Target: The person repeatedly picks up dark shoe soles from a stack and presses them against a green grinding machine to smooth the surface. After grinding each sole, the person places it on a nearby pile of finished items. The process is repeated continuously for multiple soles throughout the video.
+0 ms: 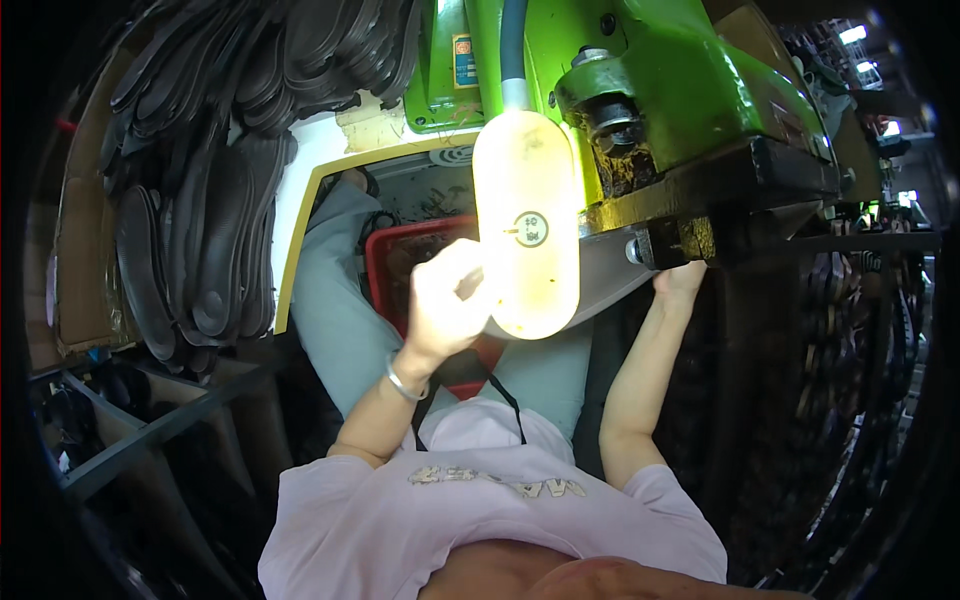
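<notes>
My left hand (447, 303), with a silver bangle on its wrist, is raised beside a glowing oval lamp (530, 285). Its fingers are curled closed, washed out by glare and partly behind the lamp. Under the lamp a smooth grey piece with a curved edge (605, 293) stretches from near this hand toward the right; its kind is unclear. My right hand (682, 280) reaches up at that piece's far end, below the machine's dark head. Its fingers are hidden by the machine. Above both hands stands the bright green machine (690, 90).
Dark grey shoe soles (225, 235) lie in piles at the left, beside a cardboard box (90, 260). A yellow-edged table cutout (300, 235) opens around my legs. Between my knees is a red bin (378, 275). Metal-framed compartments (150, 425) stand at the lower left.
</notes>
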`<state>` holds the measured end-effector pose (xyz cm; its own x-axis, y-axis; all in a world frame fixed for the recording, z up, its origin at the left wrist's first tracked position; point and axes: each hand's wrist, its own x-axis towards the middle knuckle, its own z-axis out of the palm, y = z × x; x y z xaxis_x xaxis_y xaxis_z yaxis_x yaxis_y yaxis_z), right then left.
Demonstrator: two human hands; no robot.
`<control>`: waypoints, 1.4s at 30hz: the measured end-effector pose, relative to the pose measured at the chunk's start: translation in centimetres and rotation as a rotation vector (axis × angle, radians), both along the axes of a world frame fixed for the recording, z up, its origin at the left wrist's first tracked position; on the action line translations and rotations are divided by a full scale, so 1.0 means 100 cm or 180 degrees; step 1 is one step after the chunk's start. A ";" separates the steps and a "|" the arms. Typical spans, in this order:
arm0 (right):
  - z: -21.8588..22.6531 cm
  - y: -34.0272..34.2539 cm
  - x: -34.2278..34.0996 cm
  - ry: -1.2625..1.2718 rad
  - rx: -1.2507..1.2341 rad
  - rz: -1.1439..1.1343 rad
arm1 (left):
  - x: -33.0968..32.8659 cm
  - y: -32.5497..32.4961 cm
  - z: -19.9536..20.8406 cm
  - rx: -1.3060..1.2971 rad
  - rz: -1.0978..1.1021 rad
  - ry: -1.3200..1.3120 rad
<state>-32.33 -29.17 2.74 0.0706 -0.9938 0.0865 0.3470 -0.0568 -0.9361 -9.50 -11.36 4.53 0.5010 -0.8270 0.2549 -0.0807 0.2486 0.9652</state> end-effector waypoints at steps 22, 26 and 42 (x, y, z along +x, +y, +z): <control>0.013 0.002 0.016 0.0015 -0.0459 0.0419 | 0.013 -0.010 0.008 0.0066 -0.0039 -0.1347; 0.004 0.029 0.036 -0.0133 -0.0392 0.0650 | 0.040 0.007 0.004 0.0300 -0.0442 0.0160; 0.020 0.107 0.104 0.0684 -0.0738 0.1075 | 0.067 0.118 -0.058 0.1130 -0.0424 0.0721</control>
